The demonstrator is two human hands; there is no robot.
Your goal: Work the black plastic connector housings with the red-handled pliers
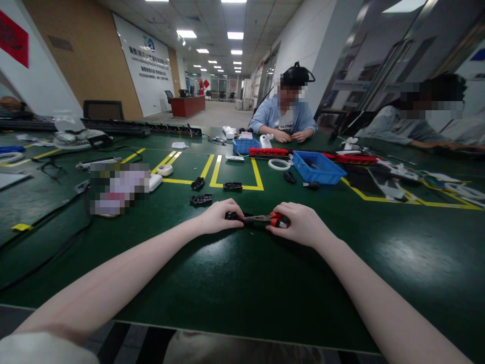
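My left hand (223, 216) is closed on a small black plastic part (232, 216), partly hidden by the fingers. In my right hand (299, 222) are pliers with red and black handles (278, 221). Their metal jaws point left and meet the black part, though I cannot make out exactly what they grip. Similar black parts lie just beyond my left hand: a ridged one (200, 200), a second one (197, 183) and a third one (232, 186).
Yellow tape (237, 188) marks outlines on the green table (235, 283). A blue bin (318, 169) stands right of centre, near a white ring (279, 164). A phone (121, 189) and a tape roll (164, 170) lie at left. Across the table sits a person (283, 114).
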